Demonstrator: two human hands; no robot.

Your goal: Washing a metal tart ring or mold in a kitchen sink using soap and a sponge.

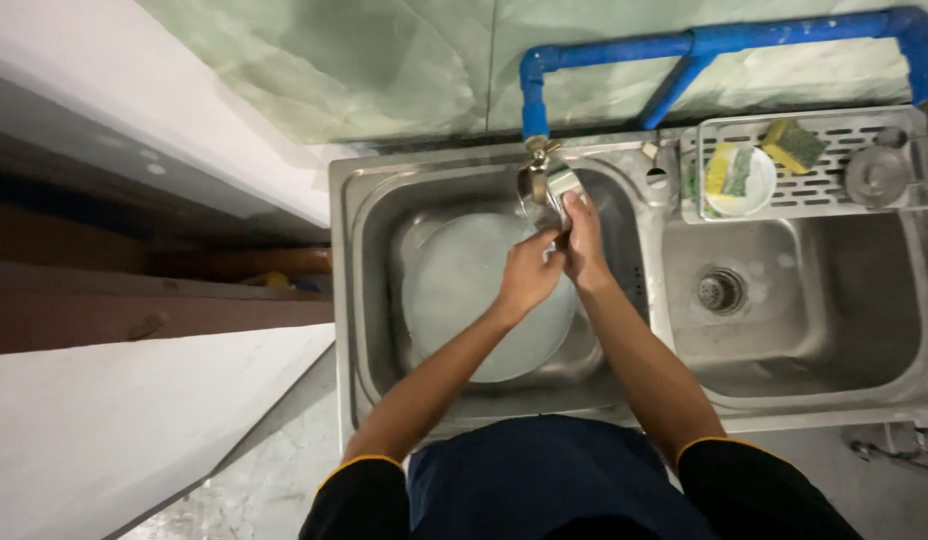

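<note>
My left hand (529, 275) and my right hand (584, 238) meet over the left basin (374, 260) of a steel double sink. Together they hold a small shiny steel vessel (546, 190) right under the brass tap (537, 150). My right hand grips its right side and my left hand closes on its lower edge. Below my hands a large round pale plate (464, 290) lies in the basin, partly hidden by my forearms.
A blue pipe (684, 45) runs along the tiled wall to the tap. The right basin (834, 300) has a drain (721, 290). A perforated rack (834, 185) over it holds yellow-green sponges (792, 145), a white dish (759, 190) and a round steel lid (874, 177).
</note>
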